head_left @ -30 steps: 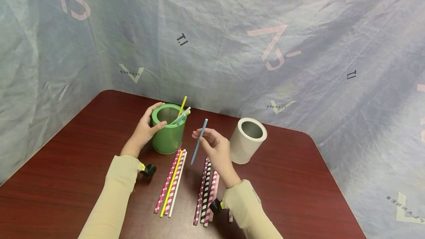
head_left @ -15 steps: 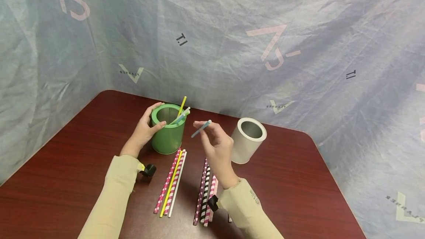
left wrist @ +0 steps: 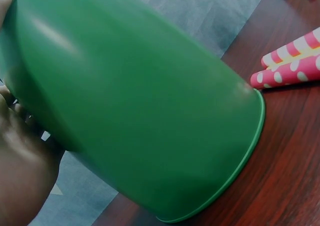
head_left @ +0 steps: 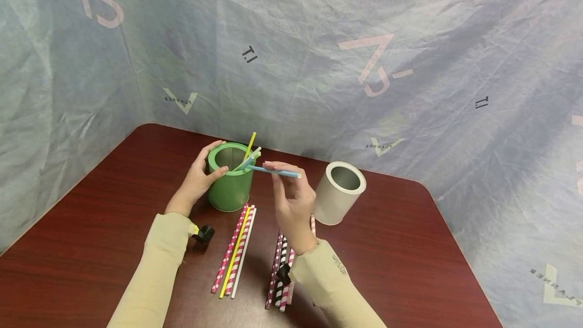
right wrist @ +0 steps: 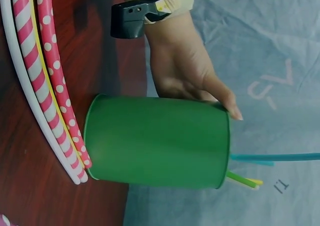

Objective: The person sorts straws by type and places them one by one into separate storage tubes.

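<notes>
My left hand (head_left: 197, 178) grips the side and rim of a green can (head_left: 231, 178), which holds several straws, one of them yellow (head_left: 250, 145). The same can (left wrist: 135, 101) fills the left wrist view, and the right wrist view shows the can (right wrist: 157, 142) with the left hand (right wrist: 187, 73) on it. My right hand (head_left: 291, 194) pinches a light blue straw (head_left: 275, 171) that lies nearly level, its left tip at the can's rim. In the right wrist view the blue straw (right wrist: 280, 157) points at the can's mouth.
A white can (head_left: 339, 192) stands right of my right hand. Two groups of patterned straws lie on the dark red table (head_left: 91, 247): pink, yellow and white straws (head_left: 234, 252) on the left, and striped and dotted straws (head_left: 279, 277) partly under my right wrist. Blue sheeting backs the table.
My right hand has turned the blue straw from nearly upright to nearly level and carried it left, so its tip reaches the green can's rim. The left hand has stayed on the can.
</notes>
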`<action>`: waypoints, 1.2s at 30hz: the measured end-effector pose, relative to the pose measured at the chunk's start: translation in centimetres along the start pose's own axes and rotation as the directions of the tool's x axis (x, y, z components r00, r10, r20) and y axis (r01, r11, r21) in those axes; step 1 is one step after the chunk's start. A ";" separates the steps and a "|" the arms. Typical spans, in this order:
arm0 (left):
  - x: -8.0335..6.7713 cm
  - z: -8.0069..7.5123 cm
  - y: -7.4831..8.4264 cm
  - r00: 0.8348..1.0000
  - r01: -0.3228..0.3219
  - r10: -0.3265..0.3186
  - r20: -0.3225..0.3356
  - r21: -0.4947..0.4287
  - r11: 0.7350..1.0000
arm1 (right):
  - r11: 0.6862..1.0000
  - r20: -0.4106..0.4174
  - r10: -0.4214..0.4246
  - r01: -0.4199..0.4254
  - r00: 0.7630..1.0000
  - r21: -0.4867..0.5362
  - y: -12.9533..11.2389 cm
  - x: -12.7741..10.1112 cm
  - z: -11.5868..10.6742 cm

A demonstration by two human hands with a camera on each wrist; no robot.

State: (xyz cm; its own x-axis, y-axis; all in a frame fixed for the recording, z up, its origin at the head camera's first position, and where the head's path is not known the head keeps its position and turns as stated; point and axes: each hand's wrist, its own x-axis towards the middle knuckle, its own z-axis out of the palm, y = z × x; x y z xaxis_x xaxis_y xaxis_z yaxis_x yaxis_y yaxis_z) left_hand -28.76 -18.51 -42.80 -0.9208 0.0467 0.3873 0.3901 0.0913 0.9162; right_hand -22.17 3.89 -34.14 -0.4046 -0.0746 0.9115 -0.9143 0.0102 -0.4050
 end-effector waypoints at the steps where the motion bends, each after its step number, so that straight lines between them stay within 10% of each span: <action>1: 0.0 0.0 0.0 1.000 -0.001 0.001 0.000 0.000 1.000 | 1.000 0.002 -0.002 0.002 1.000 0.006 0.2 0.0 0.2; 15: 0.0 0.1 0.3 1.000 0.012 -0.012 0.002 -0.015 1.000 | 0.988 0.047 0.145 -0.143 0.988 -0.056 2.5 -0.6 2.4; 36: -0.1 0.2 0.4 1.000 0.004 -0.004 0.008 -0.046 0.999 | 0.900 0.152 0.404 -0.362 0.902 -0.243 5.1 -0.9 4.7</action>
State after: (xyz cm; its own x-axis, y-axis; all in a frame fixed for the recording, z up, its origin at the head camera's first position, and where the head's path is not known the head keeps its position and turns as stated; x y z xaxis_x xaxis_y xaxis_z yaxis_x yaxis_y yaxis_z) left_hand -28.51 -18.33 -42.53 -0.9221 0.0546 0.3830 0.3855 0.0460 0.9216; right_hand -26.39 -0.71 -37.40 -0.7308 -0.2152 0.6477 -0.6817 0.2788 -0.6765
